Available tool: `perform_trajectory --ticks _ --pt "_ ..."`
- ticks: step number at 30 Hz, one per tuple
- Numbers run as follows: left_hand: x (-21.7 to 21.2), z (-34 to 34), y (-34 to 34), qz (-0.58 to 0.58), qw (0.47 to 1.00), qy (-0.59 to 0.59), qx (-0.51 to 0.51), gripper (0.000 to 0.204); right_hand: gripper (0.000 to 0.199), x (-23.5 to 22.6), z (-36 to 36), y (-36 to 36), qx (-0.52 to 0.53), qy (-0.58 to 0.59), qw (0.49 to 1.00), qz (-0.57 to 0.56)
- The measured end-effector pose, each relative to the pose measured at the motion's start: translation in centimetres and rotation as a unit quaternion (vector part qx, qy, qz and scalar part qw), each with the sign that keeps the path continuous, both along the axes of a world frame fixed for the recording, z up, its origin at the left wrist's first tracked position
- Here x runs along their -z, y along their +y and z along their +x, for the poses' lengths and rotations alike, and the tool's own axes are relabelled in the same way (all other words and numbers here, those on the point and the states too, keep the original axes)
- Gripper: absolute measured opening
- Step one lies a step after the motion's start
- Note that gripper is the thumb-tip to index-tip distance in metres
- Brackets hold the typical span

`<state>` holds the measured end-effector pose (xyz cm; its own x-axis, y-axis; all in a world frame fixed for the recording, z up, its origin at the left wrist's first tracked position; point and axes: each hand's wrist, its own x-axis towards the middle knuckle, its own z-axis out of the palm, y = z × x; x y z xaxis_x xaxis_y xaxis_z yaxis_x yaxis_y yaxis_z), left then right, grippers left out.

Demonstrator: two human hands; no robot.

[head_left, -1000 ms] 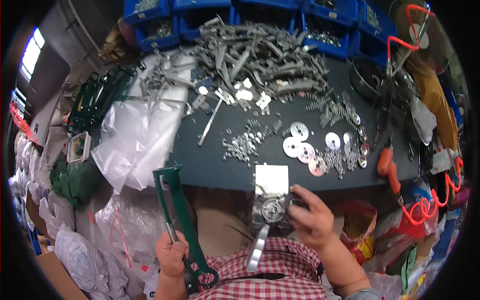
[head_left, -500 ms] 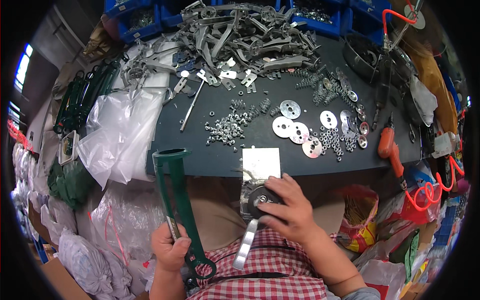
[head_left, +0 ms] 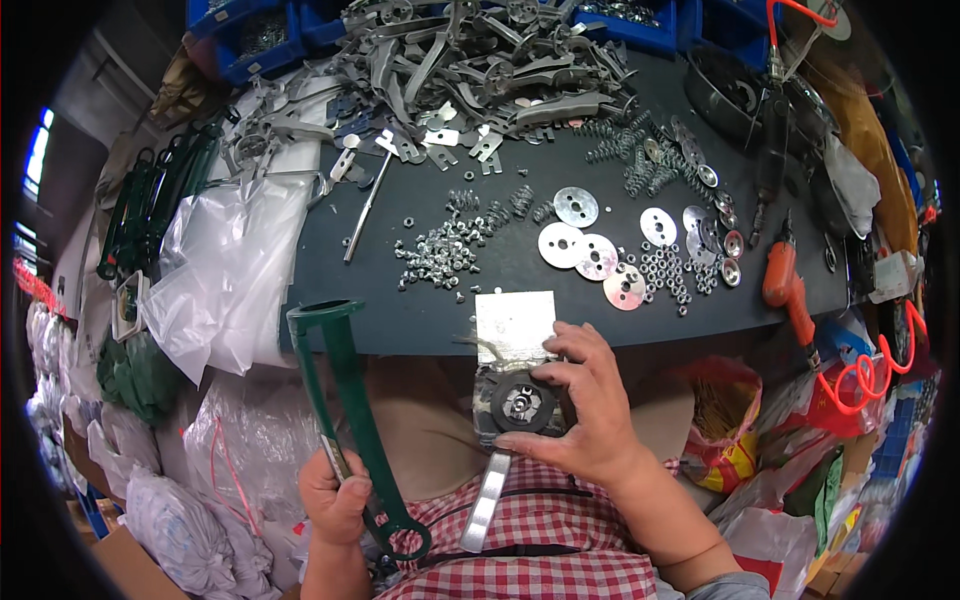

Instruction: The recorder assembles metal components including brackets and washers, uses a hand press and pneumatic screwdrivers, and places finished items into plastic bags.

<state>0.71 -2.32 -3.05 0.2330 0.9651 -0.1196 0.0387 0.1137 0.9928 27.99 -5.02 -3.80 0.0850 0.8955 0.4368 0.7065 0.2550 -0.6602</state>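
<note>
i watch the left hand (head_left: 335,495) clamped on a green frame (head_left: 353,395), left of a blocky fixture (head_left: 483,402); the right hand (head_left: 588,415) curves thumb and fingers about a black ring (head_left: 500,405) on that fixture, by the table's near edge; whether they pinch it i cannot tell; small metal pieces (head_left: 440,255) lie farther off.

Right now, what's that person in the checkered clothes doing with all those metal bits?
The left hand holds a long green frame above the lap. The right hand curls around a dark round part by the table's edge. On the table lie silver discs, springs and a big heap of grey metal parts.
</note>
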Motion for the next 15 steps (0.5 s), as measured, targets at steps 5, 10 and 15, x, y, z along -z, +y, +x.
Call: perform_trajectory --ticks 5,10,15 --pt "0.2 0.1 0.3 0.003 1.000 -0.008 -0.012 0.040 0.062 -1.1 0.4 0.7 -0.024 0.004 1.000 -0.018" --pt "0.3 0.1 0.4 0.008 1.000 -0.019 -0.008 0.039 0.060 -0.8 0.8 0.6 -0.028 0.014 0.998 -0.046" --pt "0.5 0.3 0.7 0.017 1.000 -0.017 -0.009 0.039 0.057 -1.7 2.1 2.0 -0.155 0.081 0.984 -0.027"
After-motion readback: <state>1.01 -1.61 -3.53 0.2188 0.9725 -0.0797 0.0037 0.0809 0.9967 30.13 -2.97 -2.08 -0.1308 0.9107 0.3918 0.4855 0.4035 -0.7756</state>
